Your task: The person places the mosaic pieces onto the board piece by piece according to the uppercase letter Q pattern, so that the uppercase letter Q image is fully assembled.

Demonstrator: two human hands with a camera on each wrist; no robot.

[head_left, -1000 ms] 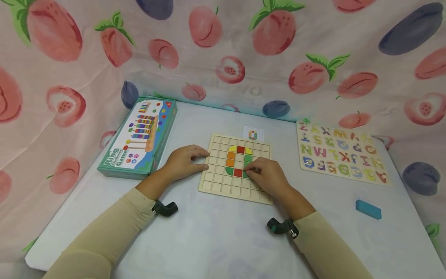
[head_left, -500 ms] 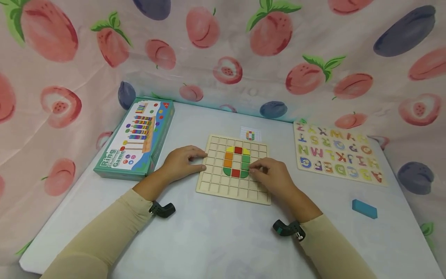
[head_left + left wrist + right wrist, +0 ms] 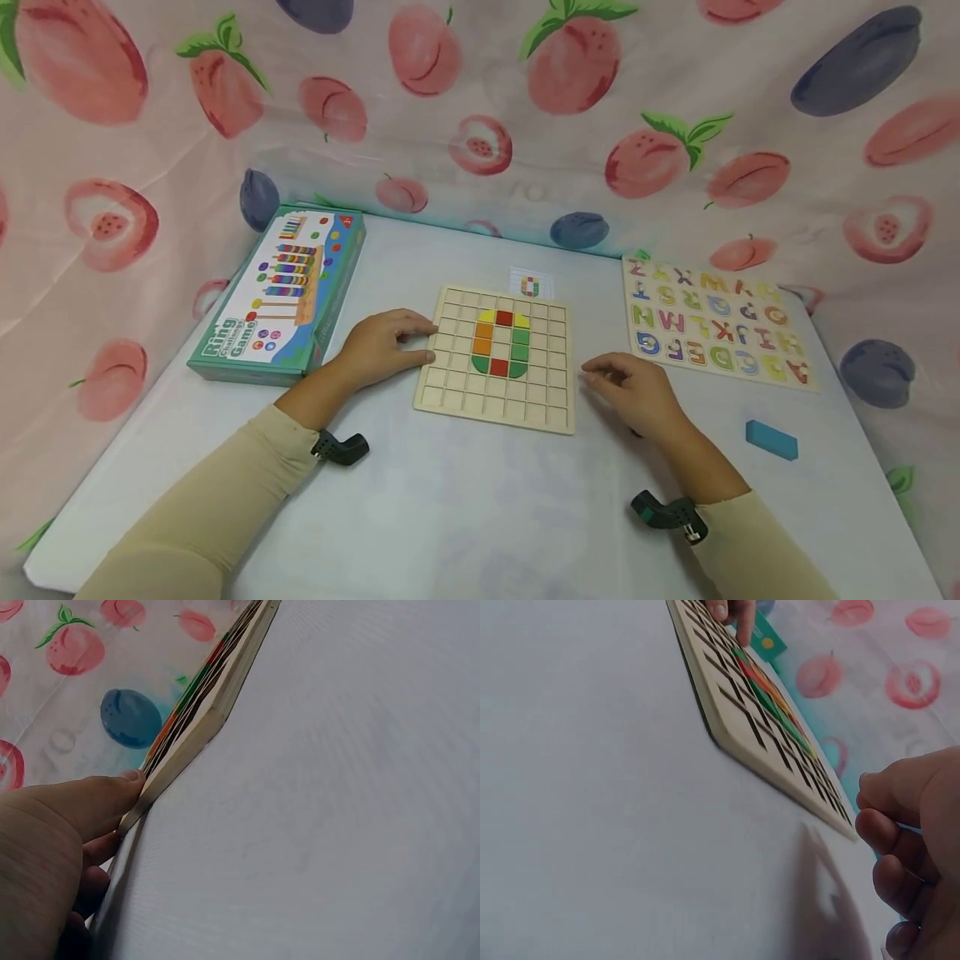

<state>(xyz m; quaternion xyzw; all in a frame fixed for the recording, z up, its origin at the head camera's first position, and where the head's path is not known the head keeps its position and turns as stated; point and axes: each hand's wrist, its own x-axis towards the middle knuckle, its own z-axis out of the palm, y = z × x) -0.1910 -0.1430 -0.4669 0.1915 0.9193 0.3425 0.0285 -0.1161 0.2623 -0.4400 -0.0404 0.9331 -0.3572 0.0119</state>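
Note:
A wooden grid board (image 3: pixel 457 404) lies on the table, its inlaid tiles forming a closed ring. Red tiles (image 3: pixel 498 367) sit at top and bottom, yellow at the upper corners, orange (image 3: pixel 482 339) down the left, green (image 3: pixel 520 343) down the right and at the lower corners. My left hand (image 3: pixel 380 348) touches the board's left edge with its thumb (image 3: pixel 124 791) and fingertips, spread apart. My right hand (image 3: pixel 637 392) hovers just right of the board, apart from it; its fingers (image 3: pixel 900 877) are loosely curled with nothing between them. A small pattern card (image 3: pixel 542 280) lies behind the board, showing a similar ring.
At the left stands a green ring game box (image 3: pixel 277 292), close to my left forearm. An alphabet board (image 3: pixel 712 321) with coloured letters lies at the back right. Nearer on the right is a blue block (image 3: pixel 771 439). A fruit-patterned cloth (image 3: pixel 555 167) hangs behind the table.
My right hand has drawn back from the green tiles on the ring's right side to beyond the board's right edge. The left hand has stayed at the left edge.

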